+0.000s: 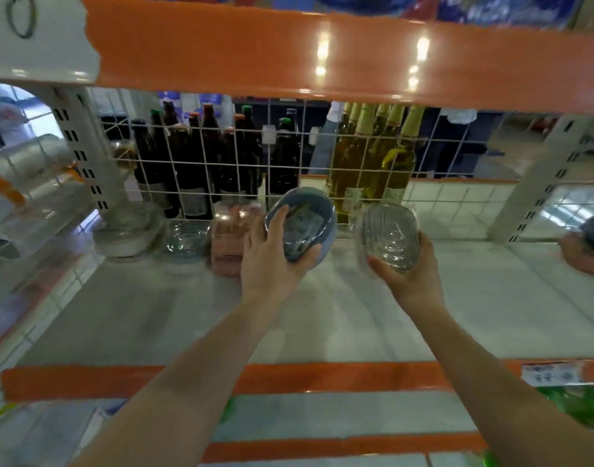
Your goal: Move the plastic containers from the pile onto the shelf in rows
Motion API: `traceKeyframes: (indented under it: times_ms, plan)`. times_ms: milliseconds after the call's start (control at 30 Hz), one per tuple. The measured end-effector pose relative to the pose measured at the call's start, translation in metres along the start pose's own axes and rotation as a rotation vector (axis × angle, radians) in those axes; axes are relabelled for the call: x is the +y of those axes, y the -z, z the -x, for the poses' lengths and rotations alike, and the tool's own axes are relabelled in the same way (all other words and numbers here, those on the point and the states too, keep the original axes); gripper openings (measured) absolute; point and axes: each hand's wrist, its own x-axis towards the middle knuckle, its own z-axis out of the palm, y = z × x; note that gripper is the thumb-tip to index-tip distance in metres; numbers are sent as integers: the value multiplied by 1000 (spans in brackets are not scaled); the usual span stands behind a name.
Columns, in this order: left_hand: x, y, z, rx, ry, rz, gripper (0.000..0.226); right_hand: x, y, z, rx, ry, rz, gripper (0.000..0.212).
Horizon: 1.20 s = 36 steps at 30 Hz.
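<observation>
Head view: a blue tub (302,224) in the left hand (272,261) and a clear tub (389,234) in the right hand (413,271), each gripped by the rim, tilt at the shelf's (154,318) far edge, right of a pink tub (230,241), and look light, thin and slippery, so rims seem the safest hold.

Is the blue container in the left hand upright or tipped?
Tipped. The blue container faces its opening toward the camera, gripped by the left hand above the shelf.
</observation>
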Motion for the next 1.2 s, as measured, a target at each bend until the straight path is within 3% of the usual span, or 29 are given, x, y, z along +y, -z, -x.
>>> traceKeyframes:
  times_ms: [100, 233, 533, 667, 733, 800, 900, 967, 1100, 1200]
  plan:
    - [11, -22, 4, -15, 24, 5, 90, 14, 19, -5, -19, -10, 2, 95]
    - [25, -52, 13, -36, 66, 25, 79, 31, 39, -10, -37, 6, 16, 83]
    - [43, -116, 23, -143, 219, 19, 69, 61, 63, -27, -130, -7, 18, 79]
    - [43, -133, 28, -245, 263, -29, 76, 72, 69, -32, -155, -11, 39, 74]
    - [41, -135, 30, -322, 226, -135, 88, 74, 71, -35, -172, -3, 38, 70]
    - [37, -131, 30, -352, 84, -267, 92, 76, 71, -37, -188, -8, 47, 76]
    - [28, -123, 26, -369, -260, -334, 74, 81, 70, -40, -201, -26, 65, 83]
    - [18, -120, 20, -399, -354, -332, 71, 82, 69, -41, -211, -31, 64, 84]
    - [17, -113, 9, -452, -405, -394, 67, 84, 65, -41, -225, -16, 62, 83]
    - [25, -118, 0, -404, -278, -478, 67, 86, 63, -42, -228, -23, 53, 84]
